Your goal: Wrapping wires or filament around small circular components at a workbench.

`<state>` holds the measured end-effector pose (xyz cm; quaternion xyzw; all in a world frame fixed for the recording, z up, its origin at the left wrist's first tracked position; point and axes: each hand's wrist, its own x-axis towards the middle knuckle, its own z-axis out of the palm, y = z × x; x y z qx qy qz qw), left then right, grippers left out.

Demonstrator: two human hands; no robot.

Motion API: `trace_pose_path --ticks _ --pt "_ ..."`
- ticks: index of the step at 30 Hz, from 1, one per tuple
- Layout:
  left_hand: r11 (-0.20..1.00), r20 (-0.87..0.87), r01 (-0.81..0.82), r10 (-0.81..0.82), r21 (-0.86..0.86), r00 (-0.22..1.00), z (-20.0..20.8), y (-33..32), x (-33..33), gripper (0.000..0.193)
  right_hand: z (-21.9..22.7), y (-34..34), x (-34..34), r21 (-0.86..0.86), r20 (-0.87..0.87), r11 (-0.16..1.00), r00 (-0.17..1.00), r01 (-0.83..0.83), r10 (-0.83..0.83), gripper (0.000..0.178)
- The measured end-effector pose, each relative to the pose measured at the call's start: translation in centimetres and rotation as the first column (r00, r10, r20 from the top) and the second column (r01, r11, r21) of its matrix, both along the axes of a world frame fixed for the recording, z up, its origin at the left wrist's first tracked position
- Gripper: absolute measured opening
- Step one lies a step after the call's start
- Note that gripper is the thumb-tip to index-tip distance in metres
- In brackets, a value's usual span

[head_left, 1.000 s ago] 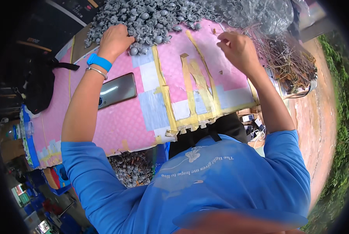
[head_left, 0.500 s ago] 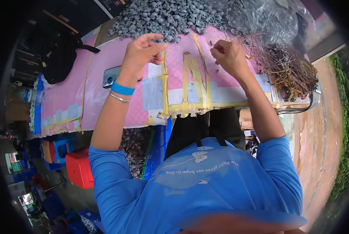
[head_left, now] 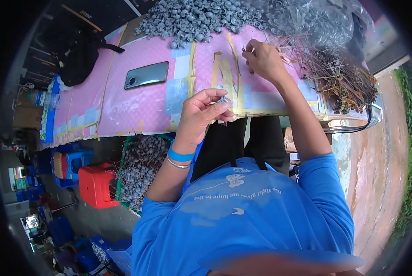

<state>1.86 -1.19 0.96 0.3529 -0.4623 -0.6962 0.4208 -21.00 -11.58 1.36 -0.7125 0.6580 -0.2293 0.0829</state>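
Note:
Near the table's front edge, my left hand [head_left: 202,112] pinches a small grey rounded piece [head_left: 222,100] between thumb and forefinger. Farther in and to the right, my right hand [head_left: 265,60] has its fingertips drawn together just above the pink table cover [head_left: 146,103]. A tiny dark bit shows at those fingertips, too small to name. To the right of that hand spreads a bundle of thin brown wire-like stems [head_left: 339,80]. Along the far side is a big heap of small grey rounded pieces [head_left: 201,20].
On the table lies a phone [head_left: 147,75], with a black bag [head_left: 77,62] farther left. Clear plastic sheeting [head_left: 325,23] covers the heap's right end. Below the table's left part stand a green-rimmed crate of grey pieces [head_left: 144,170] and a red stool [head_left: 95,185].
My left hand has come down and to the right, toward the table's front edge, uncovering the phone; the grey piece now shows in it. My right hand has shifted only slightly.

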Motion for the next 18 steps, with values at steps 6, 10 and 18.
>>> trace_pose_path --ticks 6,10,18 --pt "0.999 -0.005 0.048 -0.048 0.011 0.999 -0.3 1.1 0.2 0.036 -1.0 9.5 0.7 0.022 0.769 0.977 0.628 -0.214 0.12 0.015" --pt "0.988 0.069 0.15 -0.151 0.023 0.986 -1.2 1.4 -0.4 0.037 -0.5 12.6 0.6 0.038 0.966 0.999 0.256 -0.017 -0.032 0.01" --pt "0.992 -0.017 0.124 -0.124 -0.026 0.992 -1.3 1.0 -2.1 0.042 -0.1 15.6 2.7 0.05 0.933 0.955 0.355 -0.291 0.06 0.029"
